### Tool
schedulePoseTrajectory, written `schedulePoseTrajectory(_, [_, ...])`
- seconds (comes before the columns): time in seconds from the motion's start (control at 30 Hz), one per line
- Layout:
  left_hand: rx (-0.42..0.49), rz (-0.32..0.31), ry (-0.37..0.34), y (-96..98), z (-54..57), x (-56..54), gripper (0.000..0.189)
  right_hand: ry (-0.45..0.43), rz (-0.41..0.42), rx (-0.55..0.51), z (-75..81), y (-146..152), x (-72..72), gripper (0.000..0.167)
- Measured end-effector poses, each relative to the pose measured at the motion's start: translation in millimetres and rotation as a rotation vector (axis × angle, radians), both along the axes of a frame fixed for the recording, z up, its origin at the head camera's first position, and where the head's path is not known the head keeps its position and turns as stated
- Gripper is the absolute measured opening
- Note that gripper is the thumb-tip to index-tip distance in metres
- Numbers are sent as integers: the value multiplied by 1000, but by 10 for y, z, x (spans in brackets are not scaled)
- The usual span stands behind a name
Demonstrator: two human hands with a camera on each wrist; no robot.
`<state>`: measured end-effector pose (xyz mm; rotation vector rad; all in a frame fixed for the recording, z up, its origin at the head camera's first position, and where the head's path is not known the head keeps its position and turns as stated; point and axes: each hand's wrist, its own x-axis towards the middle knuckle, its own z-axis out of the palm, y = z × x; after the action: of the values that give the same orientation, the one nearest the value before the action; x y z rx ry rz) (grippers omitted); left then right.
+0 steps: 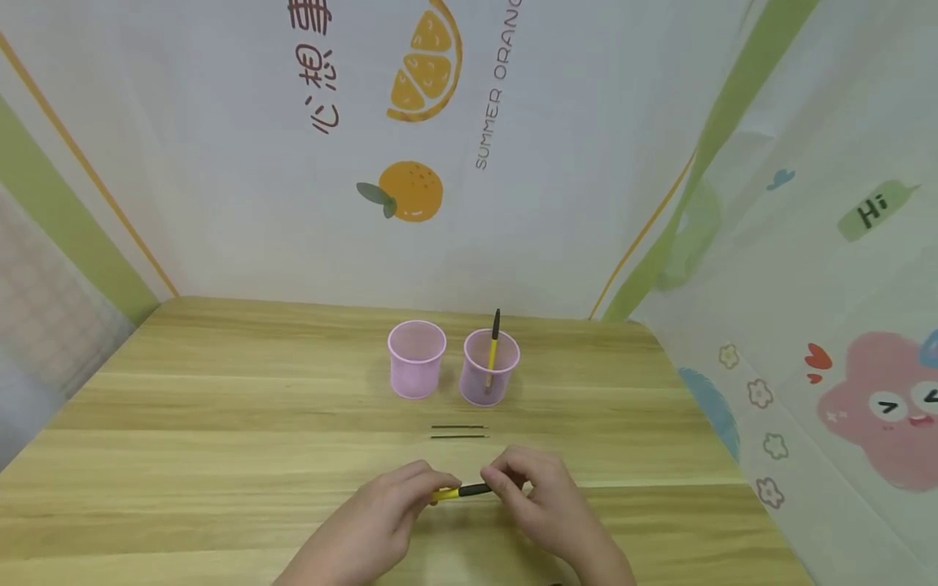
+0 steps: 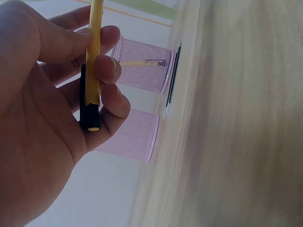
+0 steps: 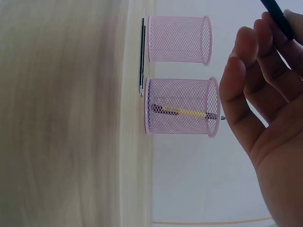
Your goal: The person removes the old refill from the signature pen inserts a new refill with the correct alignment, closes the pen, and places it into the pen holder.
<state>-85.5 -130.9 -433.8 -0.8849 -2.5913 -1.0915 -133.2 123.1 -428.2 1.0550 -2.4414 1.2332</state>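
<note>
Between the two hands, a yellow ballpoint pen (image 1: 473,490) with a black front section lies nearly level just above the table. My left hand (image 1: 377,521) grips the yellow barrel; the left wrist view shows its black clip end (image 2: 90,117) toward the palm. With thumb and fingers my right hand (image 1: 550,505) pinches the black tip end (image 3: 278,18). Fingertips hide the very tip. Beyond the hands, two thin dark pen refills (image 1: 458,437) lie side by side on the table.
Two pink mesh pen cups stand behind the refills. The right cup (image 1: 478,394) holds another yellow-and-black pen (image 1: 493,352), tip up; the left cup (image 1: 414,379) shows nothing inside. A wood-grain table (image 1: 220,456) lies beneath, with printed cloth (image 1: 242,203) behind and at the sides.
</note>
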Motion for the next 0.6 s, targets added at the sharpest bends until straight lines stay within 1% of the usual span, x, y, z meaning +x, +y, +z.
schedulePoseTrajectory(0.17, [-10,16,-17,-2,25,10,37,-14,-4,1,4,-13,-2,15])
schedulePoseTrajectory(0.4, [-21,35,-78,-3,41,26,35,-17,-2,9,8,-20,3,15])
schedulePoseTrajectory(0.6, [-18,33,-76,-9,47,33,33,-41,27,-3,17,-18,23,12])
